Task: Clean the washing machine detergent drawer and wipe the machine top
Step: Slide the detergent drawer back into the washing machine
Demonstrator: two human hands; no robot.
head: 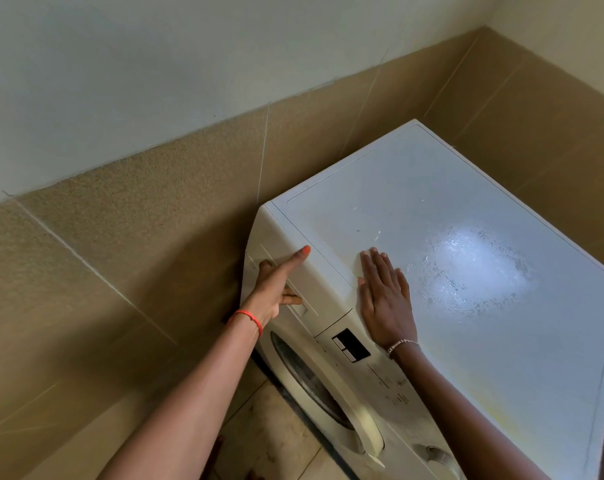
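Note:
A white front-loading washing machine stands in a tiled corner. Its flat top [449,209] carries a wet, shiny patch [473,271] near the middle. The detergent drawer [314,289] sits shut at the upper left of the front panel. My left hand [276,285] grips the drawer's handle recess, fingers curled underneath and thumb stretched along the drawer's upper edge. My right hand [385,296] lies flat, fingers straight, on the machine top just behind the drawer.
Beige wall tiles [137,237] close in on the left and behind the machine. The dark display [350,344] and a dial [439,455] sit on the control panel. Below them are the round door [314,382] and a strip of floor tiles [269,434].

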